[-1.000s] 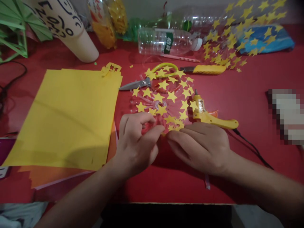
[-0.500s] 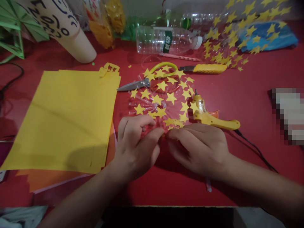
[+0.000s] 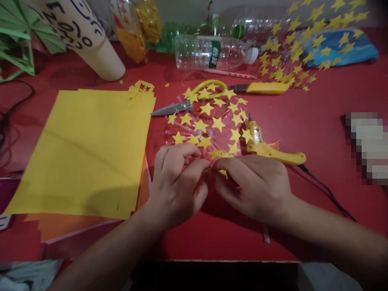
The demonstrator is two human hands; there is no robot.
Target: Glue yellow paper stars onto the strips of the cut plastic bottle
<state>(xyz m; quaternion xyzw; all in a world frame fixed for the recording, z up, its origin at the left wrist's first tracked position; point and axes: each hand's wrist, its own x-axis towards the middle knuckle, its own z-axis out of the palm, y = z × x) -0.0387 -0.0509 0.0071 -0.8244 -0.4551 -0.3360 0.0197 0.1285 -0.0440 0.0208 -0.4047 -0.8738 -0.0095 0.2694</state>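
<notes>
My left hand (image 3: 177, 184) and my right hand (image 3: 254, 184) meet fingertip to fingertip over the near edge of a clear plastic piece (image 3: 209, 125) cut into strips, with yellow paper stars stuck on it. Both hands pinch closed there. A yellow star (image 3: 222, 172) shows between my right fingers. What my left fingers pinch is hidden. A yellow glue gun (image 3: 266, 147) lies just beyond my right hand.
Yellow paper sheets (image 3: 87, 149) lie at left over orange ones. Scissors (image 3: 182, 106), a yellow utility knife (image 3: 260, 88) and a clear bottle (image 3: 212, 52) lie behind. More stars (image 3: 291, 60) sit at back right. The glue gun's cord (image 3: 327, 190) trails right.
Both hands stayed at the star-covered plastic piece and pulled slightly toward me; the right fingers curled in and a yellow star now shows between them.
</notes>
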